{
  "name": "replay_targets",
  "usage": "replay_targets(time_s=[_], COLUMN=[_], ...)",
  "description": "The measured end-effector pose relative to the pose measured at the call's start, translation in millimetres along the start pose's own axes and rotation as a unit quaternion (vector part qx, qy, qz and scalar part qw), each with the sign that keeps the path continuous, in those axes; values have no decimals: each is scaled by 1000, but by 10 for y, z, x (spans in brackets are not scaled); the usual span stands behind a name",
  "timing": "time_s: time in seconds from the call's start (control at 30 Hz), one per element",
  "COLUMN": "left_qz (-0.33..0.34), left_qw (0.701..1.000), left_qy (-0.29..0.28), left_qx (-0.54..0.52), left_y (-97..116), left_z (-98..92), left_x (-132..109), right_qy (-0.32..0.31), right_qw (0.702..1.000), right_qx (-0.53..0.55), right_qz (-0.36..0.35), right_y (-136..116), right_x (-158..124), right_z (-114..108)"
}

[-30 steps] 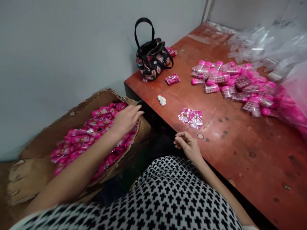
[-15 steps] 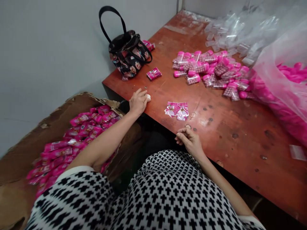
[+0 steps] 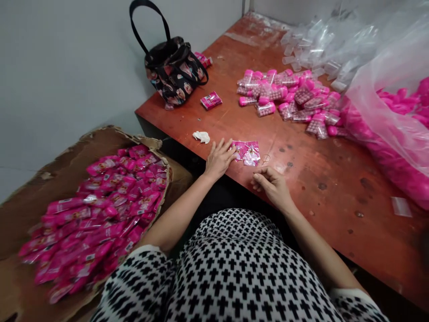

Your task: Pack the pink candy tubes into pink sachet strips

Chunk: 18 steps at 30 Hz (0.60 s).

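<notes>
My left hand [image 3: 219, 158] lies palm down with its fingers stretched out. Its fingertips touch the left part of a small group of pink printed wrappers [image 3: 251, 152] on the table and partly cover them. Just beyond that hand is a crumpled white wad [image 3: 201, 137], touched by neither hand. My right hand [image 3: 274, 185] rests at the table edge, close to the wrappers on their near right side. Its fingers are curled in with the thumb near the index finger, and nothing shows between them.
The reddish table [image 3: 301, 214] bears a heap of pink-capped bead-filled bottles [image 3: 304, 96], clear empty containers [image 3: 315, 44], and a plastic bag of pink caps [image 3: 378, 138]. Left stand a floral handbag [image 3: 177, 74], a pink wrapper stack [image 3: 211, 100], and a carton [image 3: 43, 176] of pink packets.
My left hand has let go of the white wad and moved right onto the wrappers. My right hand has hardly moved. The view has shifted slightly.
</notes>
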State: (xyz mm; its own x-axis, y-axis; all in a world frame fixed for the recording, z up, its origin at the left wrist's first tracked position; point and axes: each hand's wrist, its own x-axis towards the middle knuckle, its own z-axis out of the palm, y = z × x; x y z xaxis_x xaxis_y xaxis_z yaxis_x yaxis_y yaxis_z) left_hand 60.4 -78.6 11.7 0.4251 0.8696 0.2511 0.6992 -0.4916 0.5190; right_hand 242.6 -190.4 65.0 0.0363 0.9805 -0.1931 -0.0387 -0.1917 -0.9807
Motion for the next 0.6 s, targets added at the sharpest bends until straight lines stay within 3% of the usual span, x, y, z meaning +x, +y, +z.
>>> replay_targets(time_s=[0.23, 0.4, 0.5, 0.6], left_qz=[-9, -14, -107, -238], left_qw=[991, 959, 905, 793], left_qy=[100, 154, 150, 77], left_qx=[-86, -238, -382, -556], left_y=[22, 268, 428, 512], left_z=[45, -58, -145, -184], left_x=[-24, -65, -64, -25], right_qy=[22, 46, 46, 17], right_qw=[998, 996, 995, 997], right_qx=[-37, 68, 87, 70], right_qz=[-47, -38, -35, -37], right_y=[-51, -80, -167, -255], right_x=[418, 716, 786, 793], right_z=[70, 240, 227, 142])
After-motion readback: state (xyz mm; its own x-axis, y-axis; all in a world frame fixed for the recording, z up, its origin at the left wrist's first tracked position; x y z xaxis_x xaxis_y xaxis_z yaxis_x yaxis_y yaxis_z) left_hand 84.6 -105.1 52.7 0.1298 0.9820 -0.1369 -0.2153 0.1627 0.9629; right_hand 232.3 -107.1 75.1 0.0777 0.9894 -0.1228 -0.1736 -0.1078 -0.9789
